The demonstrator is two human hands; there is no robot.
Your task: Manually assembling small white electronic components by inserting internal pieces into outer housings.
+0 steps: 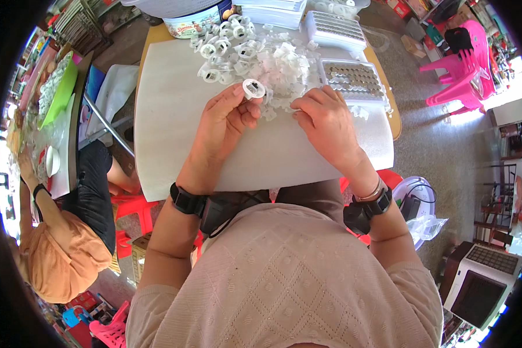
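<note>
A white round plastic part (253, 89) with a dark centre is pinched between the thumb and fingers of my left hand (225, 119). My right hand (328, 123) is at the near right edge of a heap of small translucent plastic pieces (284, 61), its thumb and fingertips pressed together. Whatever those fingers hold, if anything, is too small to make out. Beyond my left hand, more white ring-shaped parts (217, 49) lie loose beside the heap. A white tray (354, 81) with rows of small grey-brown pieces sits just past my right hand.
A stack of filled trays (335, 30), a pile of white trays (271, 13) and a printed tub (194, 23) line the table's far side. White sheeting (174, 116) covers the tabletop. At left, another person (64, 249) sits by a table. Pink chairs (470, 64) stand at right.
</note>
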